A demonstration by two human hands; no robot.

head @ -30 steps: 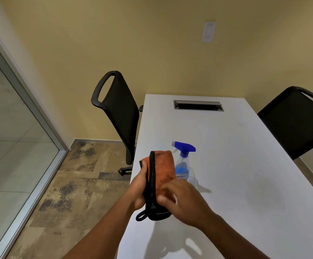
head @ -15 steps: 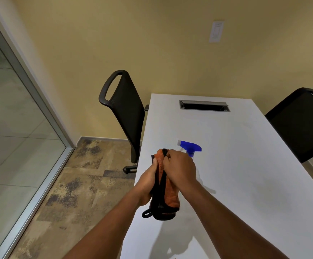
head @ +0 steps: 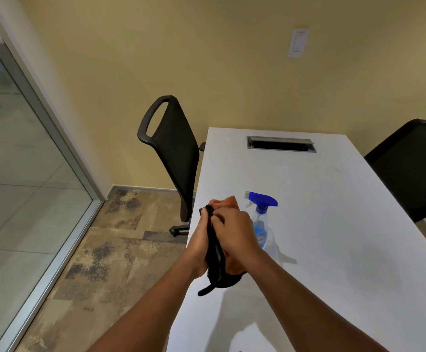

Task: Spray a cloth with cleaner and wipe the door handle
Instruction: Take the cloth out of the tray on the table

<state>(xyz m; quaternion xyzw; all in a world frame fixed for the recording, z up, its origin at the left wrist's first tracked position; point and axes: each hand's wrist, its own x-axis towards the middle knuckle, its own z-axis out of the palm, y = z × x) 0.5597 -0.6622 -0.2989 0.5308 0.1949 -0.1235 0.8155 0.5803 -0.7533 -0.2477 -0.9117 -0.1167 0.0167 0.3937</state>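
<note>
You clamp the folded orange cloth [head: 228, 268] between both hands [head: 234, 232], bunching it compactly; the spray bottle [head: 261, 219] stands just beside.

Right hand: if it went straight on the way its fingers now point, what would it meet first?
The right hand grips the cloth, fingers pointing left, so it would likely meet the left hand behind that cloth first; depth is unclear. The spray bottle stands off that line.
</note>
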